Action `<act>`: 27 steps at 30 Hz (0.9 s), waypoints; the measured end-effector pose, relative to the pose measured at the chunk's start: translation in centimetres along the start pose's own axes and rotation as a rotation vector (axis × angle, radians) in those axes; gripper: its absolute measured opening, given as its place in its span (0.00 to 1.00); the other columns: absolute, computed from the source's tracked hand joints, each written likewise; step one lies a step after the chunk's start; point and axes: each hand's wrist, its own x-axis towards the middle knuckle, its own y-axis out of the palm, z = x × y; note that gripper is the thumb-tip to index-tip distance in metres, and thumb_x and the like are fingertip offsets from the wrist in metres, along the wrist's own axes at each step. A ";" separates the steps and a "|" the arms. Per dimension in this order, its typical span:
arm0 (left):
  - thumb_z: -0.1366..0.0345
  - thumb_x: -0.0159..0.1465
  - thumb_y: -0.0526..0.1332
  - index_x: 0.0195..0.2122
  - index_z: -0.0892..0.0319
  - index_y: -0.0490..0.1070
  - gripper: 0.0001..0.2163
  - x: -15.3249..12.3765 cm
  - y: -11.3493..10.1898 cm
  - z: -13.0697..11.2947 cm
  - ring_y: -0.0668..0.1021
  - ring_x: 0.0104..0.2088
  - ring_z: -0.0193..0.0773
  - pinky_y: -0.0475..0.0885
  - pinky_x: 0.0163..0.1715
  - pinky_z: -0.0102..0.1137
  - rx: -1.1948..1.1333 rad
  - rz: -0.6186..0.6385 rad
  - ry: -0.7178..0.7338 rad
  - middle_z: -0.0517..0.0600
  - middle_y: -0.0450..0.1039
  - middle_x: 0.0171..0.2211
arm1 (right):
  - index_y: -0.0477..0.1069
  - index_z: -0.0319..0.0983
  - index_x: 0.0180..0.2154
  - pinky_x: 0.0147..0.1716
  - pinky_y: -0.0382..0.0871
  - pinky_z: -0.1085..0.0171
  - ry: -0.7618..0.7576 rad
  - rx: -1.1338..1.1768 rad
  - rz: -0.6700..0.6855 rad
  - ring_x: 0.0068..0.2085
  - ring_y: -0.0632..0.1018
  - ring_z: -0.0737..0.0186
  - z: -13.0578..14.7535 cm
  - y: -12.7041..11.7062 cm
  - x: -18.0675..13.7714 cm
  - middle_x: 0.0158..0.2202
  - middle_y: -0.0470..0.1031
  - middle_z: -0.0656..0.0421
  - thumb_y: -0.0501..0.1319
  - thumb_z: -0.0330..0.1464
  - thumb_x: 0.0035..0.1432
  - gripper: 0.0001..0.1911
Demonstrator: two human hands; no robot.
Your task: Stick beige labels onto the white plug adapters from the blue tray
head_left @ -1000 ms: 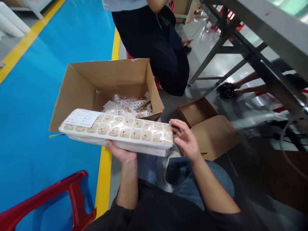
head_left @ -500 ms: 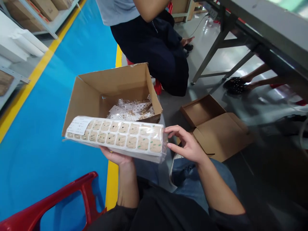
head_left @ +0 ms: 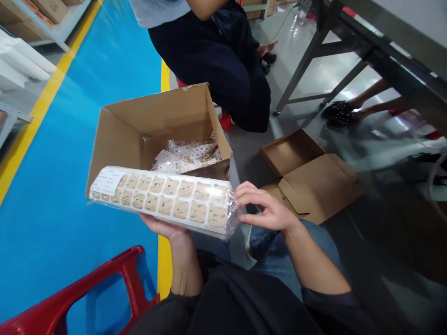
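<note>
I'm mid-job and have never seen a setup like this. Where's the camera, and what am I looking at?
There is no machine here, just a person's two bare hands. Every picture comes from one camera worn on their head, looking forward and down. The left hand supports a long pack from below, with its fingers mostly hidden. The right hand touches the crinkled clear wrap at one end; whether it pinches is hard to tell. A white label sits at the other end. Just beyond is an open cardboard box holding clear plastic and white dotted sheets. On the floor to the right lies an opened carton.
</note>
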 end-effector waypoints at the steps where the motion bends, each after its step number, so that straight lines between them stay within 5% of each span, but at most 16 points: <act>1: 0.40 0.67 0.55 0.54 0.53 0.76 0.26 -0.1 0.0 -0.1 0.55 0.75 0.49 0.53 0.74 0.43 0.004 0.004 0.001 0.45 0.74 0.63 | 0.78 0.42 0.46 0.50 0.75 0.54 -0.028 0.033 -0.022 0.47 0.79 0.56 0.0 0.3 0.0 0.42 0.82 0.53 0.67 0.35 0.65 0.08; 5: 0.41 0.68 0.56 0.56 0.53 0.75 0.25 -0.2 -0.2 -0.5 0.56 0.75 0.49 0.53 0.74 0.44 0.037 0.028 0.019 0.45 0.73 0.64 | 0.80 0.42 0.42 0.40 0.77 0.58 0.013 0.029 -0.195 0.37 0.80 0.58 0.7 1.5 -0.1 0.34 0.82 0.55 0.64 0.39 0.68 0.09; 9: 0.43 0.69 0.54 0.57 0.53 0.74 0.25 -0.3 -0.3 -0.4 0.57 0.75 0.49 0.55 0.74 0.44 0.069 0.007 0.023 0.45 0.73 0.64 | 0.79 0.41 0.37 0.24 0.71 0.65 0.262 0.003 -0.481 0.23 0.75 0.64 1.2 2.2 -0.7 0.23 0.77 0.60 0.63 0.50 0.66 0.20; 13: 0.43 0.68 0.55 0.58 0.52 0.74 0.25 -0.3 -0.5 0.0 0.59 0.74 0.49 0.56 0.73 0.45 0.080 0.021 0.030 0.44 0.73 0.64 | 0.77 0.41 0.31 0.17 0.63 0.67 0.328 0.057 -0.528 0.14 0.68 0.69 1.6 1.7 -1.1 0.15 0.70 0.65 0.58 0.55 0.67 0.26; 20: 0.43 0.70 0.53 0.57 0.52 0.74 0.24 -0.2 -0.6 0.5 0.60 0.74 0.51 0.55 0.74 0.49 0.007 0.023 0.015 0.45 0.73 0.64 | 0.82 0.42 0.38 0.38 0.80 0.62 0.091 -0.012 -0.130 0.36 0.86 0.58 3.2 -0.2 -1.8 0.34 0.86 0.56 0.62 0.36 0.68 0.10; 27: 0.43 0.71 0.52 0.60 0.51 0.72 0.25 -0.3 -0.2 1.3 0.58 0.75 0.51 0.56 0.74 0.47 0.009 0.080 0.073 0.45 0.68 0.68 | 0.81 0.46 0.51 0.46 0.82 0.57 0.273 -0.506 -0.390 0.45 0.86 0.52 1.5 0.8 -2.7 0.52 0.84 0.54 0.61 0.30 0.68 0.15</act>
